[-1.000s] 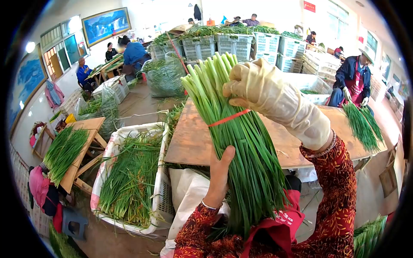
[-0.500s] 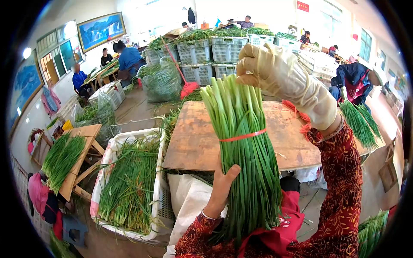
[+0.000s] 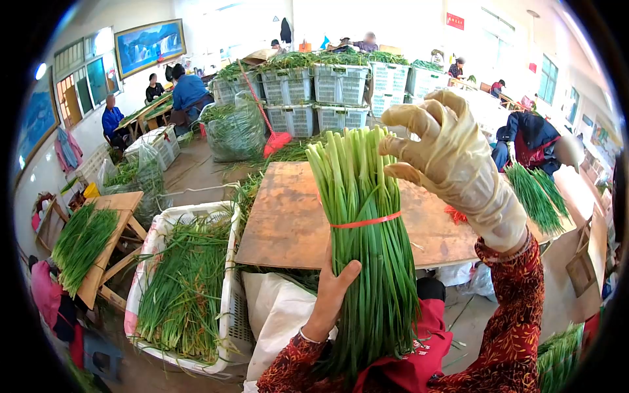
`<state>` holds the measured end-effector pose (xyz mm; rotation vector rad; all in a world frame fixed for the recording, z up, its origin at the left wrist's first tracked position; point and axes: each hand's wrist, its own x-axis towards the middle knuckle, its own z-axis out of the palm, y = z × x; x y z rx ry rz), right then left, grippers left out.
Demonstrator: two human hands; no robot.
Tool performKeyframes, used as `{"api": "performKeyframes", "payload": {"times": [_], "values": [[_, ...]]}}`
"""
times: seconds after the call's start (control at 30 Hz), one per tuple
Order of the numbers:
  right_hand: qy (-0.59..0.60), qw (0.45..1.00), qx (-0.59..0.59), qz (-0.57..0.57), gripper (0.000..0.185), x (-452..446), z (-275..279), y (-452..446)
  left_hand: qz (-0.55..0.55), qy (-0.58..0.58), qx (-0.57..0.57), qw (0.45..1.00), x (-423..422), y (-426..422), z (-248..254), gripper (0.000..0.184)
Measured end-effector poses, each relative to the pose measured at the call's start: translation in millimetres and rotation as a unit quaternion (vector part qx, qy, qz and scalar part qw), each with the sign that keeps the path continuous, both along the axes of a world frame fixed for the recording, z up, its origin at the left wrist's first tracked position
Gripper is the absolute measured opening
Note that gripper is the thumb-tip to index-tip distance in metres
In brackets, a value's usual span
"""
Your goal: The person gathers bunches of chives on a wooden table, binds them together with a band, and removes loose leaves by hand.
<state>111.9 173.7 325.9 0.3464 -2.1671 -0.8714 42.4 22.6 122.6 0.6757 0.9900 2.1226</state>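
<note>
A thick bundle of long green stalks [image 3: 373, 262] stands upright in front of me, pale cut ends at the top and dark leaves hanging down. A red band [image 3: 365, 221] circles it near its middle. My bare left hand [image 3: 334, 291] is wrapped round the bundle's left side below the band, thumb in front. My right hand [image 3: 426, 141], in a loose cream glove, is just right of the pale ends, fingers apart and curved, with nothing seen in it. Behind the bundle is a wooden board table [image 3: 282, 216].
At left, a white crate [image 3: 229, 301] holds loose greens beside a white sack [image 3: 278, 314]. Red bands [image 3: 455, 214] lie on the table. A co-worker [image 3: 531, 141] bends over greens at right. Stacked crates [image 3: 341, 85] and a red dustpan [image 3: 276, 143] stand behind.
My gloved right hand has left the bundle's top and its fingers have spread. The bundle has turned more upright in my left hand. The co-worker at right has bent down.
</note>
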Motion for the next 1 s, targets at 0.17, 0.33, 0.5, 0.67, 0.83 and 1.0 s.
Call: {"api": "performKeyframes", "payload": {"times": [0.17,0.33,0.5,0.67,0.83,1.0], "values": [[-0.094,0.995,-0.043,-0.012,0.018,-10,-25,0,0.006,0.002,0.001,1.0,-1,-1,0,0.077],[-0.112,0.993,0.02,-0.016,0.014,-22,-32,7,-0.001,0.013,-0.01,1.0,-2,-6,-6,0.079],[-0.118,0.988,0.008,-0.104,0.017,-23,-37,2,-0.038,-0.001,-0.01,0.999,-5,-10,-19,0.084],[-0.1,0.988,-0.052,-0.106,0.015,-28,-45,7,-0.059,-0.005,-0.008,0.998,-5,-13,-23,0.09],[-0.036,0.99,-0.072,-0.112,0.016,-39,-42,9,-0.062,0.015,-0.026,0.998,-4,-22,-21,0.093],[0.021,0.987,-0.071,-0.145,0.028,-51,-10,16,-0.076,0.009,-0.021,0.997,-4,-23,-28,0.095]]}}
